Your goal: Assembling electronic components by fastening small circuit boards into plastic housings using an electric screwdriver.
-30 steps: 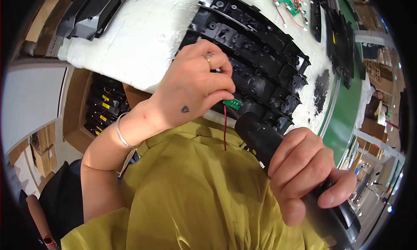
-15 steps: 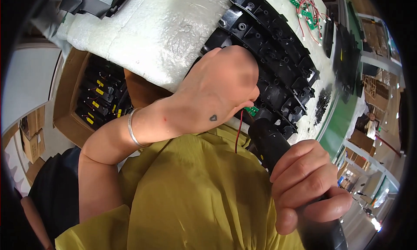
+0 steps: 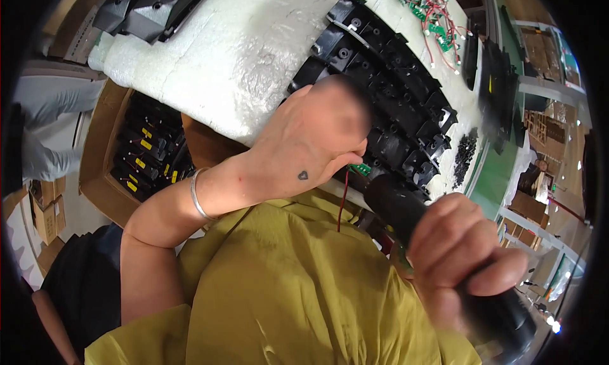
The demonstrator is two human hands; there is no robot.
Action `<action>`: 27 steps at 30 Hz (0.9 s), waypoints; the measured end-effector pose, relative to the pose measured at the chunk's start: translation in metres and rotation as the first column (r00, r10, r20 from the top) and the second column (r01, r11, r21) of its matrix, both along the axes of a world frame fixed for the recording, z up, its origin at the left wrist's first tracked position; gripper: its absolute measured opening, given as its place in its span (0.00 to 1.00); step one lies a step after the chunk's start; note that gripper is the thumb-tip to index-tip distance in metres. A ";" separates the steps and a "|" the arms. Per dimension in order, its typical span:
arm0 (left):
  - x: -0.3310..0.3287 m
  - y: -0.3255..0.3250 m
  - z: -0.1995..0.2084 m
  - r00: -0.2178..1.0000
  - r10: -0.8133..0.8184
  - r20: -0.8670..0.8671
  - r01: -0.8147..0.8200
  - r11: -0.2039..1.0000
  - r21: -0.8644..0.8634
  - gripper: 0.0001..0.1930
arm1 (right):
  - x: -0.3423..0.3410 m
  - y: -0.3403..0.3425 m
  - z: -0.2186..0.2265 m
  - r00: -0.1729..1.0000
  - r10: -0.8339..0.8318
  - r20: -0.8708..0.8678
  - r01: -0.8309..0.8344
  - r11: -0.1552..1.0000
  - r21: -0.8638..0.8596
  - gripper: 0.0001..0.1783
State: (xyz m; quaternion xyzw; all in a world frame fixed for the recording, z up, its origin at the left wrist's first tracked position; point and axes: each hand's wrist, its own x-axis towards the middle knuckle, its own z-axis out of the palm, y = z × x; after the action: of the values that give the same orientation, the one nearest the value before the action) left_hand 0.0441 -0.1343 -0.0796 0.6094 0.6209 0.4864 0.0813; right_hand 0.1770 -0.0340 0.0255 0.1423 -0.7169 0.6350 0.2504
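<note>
My left hand (image 3: pixel 301 140) is closed, its back toward me and most of its fingers hidden. Below its thumb shows a small green circuit board (image 3: pixel 360 169), from which a red wire (image 3: pixel 344 200) hangs. My right hand (image 3: pixel 460 254) wraps around a thick black electric screwdriver (image 3: pixel 396 206), slanted up and left. The driver's front end is close to the board; whether its tip touches a screw cannot be seen. Beyond the left hand lie several black plastic housings (image 3: pixel 387 73) side by side in a curved row.
White foam sheeting (image 3: pixel 209 60) covers the worktop. Wired green boards (image 3: pixel 434 19) are heaped at far right, with small black screws (image 3: pixel 466 156) nearer. A cardboard box (image 3: pixel 101 156) of black parts with yellow labels stands left. A person's grey trouser leg (image 3: pixel 54 159) shows at far left.
My right hand and the screwdriver's rear end have swung a little to the right. The left hand keeps its grip. The view has shifted slightly, and the grey trouser legs have come into sight.
</note>
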 end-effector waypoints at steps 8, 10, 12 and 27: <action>0.000 -0.001 0.037 0.648 -0.125 0.751 0.077 0.992 0.099 0.06 | 0.009 0.001 0.027 0.729 -0.458 -0.509 0.327 0.886 -0.330 0.18; 0.006 0.000 0.041 0.195 -0.147 0.970 0.153 0.981 0.118 0.06 | 0.016 0.009 0.026 0.745 -0.250 -0.619 0.023 0.937 -0.350 0.14; 0.007 -0.002 0.036 0.019 -0.161 0.987 0.185 0.971 0.155 0.05 | 0.016 0.006 0.023 0.726 -0.236 -0.646 -0.056 0.916 -0.398 0.17; 0.015 0.009 0.034 -0.055 -0.128 0.990 0.378 0.915 0.139 0.05 | 0.015 0.021 0.029 0.739 -0.100 -0.666 -0.194 0.915 -0.353 0.17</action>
State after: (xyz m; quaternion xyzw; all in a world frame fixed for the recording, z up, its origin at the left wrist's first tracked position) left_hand 0.0587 -0.1251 -0.0452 0.1817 0.2965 0.6889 0.6359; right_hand 0.1918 -0.0127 0.0548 0.3256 -0.4284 0.6794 0.4988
